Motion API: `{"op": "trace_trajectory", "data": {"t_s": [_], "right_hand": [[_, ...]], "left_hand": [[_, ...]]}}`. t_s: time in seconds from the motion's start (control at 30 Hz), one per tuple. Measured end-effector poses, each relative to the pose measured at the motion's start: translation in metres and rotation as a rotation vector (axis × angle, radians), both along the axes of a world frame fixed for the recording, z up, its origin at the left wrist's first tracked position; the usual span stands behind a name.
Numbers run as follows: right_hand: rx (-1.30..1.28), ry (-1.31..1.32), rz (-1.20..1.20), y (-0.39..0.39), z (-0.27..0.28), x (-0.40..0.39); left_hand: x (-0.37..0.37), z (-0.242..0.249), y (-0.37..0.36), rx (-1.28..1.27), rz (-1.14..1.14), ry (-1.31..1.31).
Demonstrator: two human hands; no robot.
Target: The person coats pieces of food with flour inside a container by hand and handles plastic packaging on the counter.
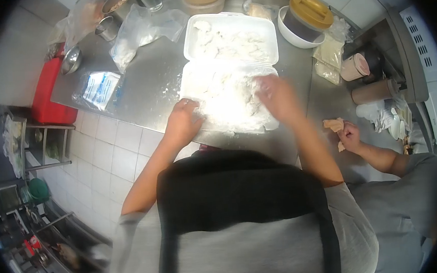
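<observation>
A white foam box (185,52) lies opened flat on the steel counter, with white powder like flour (225,97) in both halves. Pale lumps lie in the powder, most clearly in the far half. My left hand (182,123) grips the near half's left edge, its fingers and thumb bent around the rim. Over the right side of that half, my right hand (277,98) is in the powder, its fingers curled and smeared by motion. Whether it holds a piece cannot be made out. Glare washes out the middle of the near half.
A powder-filled plastic bag (128,48) and a blue-and-white packet (99,88) are on the left of the steel counter (148,85). A yellow-lidded tub (311,13) sits in a white bowl (287,26). Close on my right, a co-worker's hand (350,136) holds an orange-brown piece.
</observation>
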State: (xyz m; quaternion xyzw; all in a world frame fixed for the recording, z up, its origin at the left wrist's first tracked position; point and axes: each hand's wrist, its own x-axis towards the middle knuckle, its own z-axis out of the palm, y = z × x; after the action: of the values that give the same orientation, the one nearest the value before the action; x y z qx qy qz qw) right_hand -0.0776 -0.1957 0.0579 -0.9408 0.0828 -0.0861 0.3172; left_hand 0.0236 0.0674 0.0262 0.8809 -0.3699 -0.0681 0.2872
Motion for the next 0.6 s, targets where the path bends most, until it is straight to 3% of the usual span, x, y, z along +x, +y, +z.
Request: {"op": "trace_trajectory", "data": {"t_s": [0.07,0.17,0.2,0.27,0.33,0.37,0.4,0.43,0.53,0.6], "right_hand": [[0.132,0.138,0.147,0.029,0.006,-0.014],[-0.203,0.052,0.209,0.058,-0.034,-0.023],[-0.191,0.082,0.202,0.064,-0.035,-0.019],[-0.165,0.148,0.185,0.077,-0.038,-0.005],[-0.176,0.043,0.125,0.08,-0.041,0.011],[-0.223,-0.036,0.088,0.081,-0.05,0.02],[-0.267,-0.115,0.05,0.086,-0.052,0.027],[-0.281,0.052,0.023,0.091,-0.05,0.031],[-0.39,0.08,0.025,0.103,-0.057,0.032],[-0.224,0.014,0.08,0.096,-0.047,0.014]], "left_hand": [[-0.008,-0.006,-0.001,0.053,-0.01,-0.098],[-0.013,-0.015,-0.014,0.133,-0.027,-0.152],[-0.013,-0.019,-0.019,0.16,-0.034,-0.153],[-0.011,-0.038,-0.028,-0.043,-0.063,-0.053],[-0.013,-0.038,-0.04,-0.193,-0.04,0.045],[-0.014,-0.036,-0.04,-0.306,-0.039,-0.073],[-0.012,-0.039,-0.037,-0.274,-0.035,-0.072],[-0.007,-0.043,-0.032,-0.242,-0.033,-0.071],[-0.002,-0.045,-0.019,-0.203,-0.051,-0.073],[0.0,-0.047,-0.011,-0.163,-0.073,-0.044]]}}
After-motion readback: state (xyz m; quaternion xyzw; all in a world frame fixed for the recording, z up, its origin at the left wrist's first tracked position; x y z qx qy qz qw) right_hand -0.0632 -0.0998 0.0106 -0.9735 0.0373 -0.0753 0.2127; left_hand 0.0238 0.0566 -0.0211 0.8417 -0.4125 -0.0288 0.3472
